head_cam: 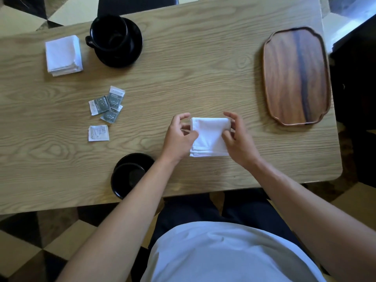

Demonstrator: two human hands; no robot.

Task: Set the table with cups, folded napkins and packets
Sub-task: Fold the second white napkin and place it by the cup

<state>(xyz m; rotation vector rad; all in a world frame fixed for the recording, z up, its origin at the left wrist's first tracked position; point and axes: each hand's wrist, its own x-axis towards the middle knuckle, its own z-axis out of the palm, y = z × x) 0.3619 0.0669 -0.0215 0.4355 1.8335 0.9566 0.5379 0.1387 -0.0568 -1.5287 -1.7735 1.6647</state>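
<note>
A white folded napkin (210,135) lies on the wooden table (183,78) in front of me. My left hand (180,137) pinches its left edge and my right hand (239,139) holds its right edge. Another folded white napkin (63,54) rests at the far left. A black cup on a black saucer (116,40) stands beside it. A second black cup on a saucer (128,176) sits at the near edge, partly hidden by my left forearm. Several small packets (106,105) lie scattered left of centre, one white packet (98,133) apart from them.
A dark wooden tray (295,74) with nothing on it lies at the table's right end. A dark chair back shows beyond the far edge. The floor has a black and cream checker pattern.
</note>
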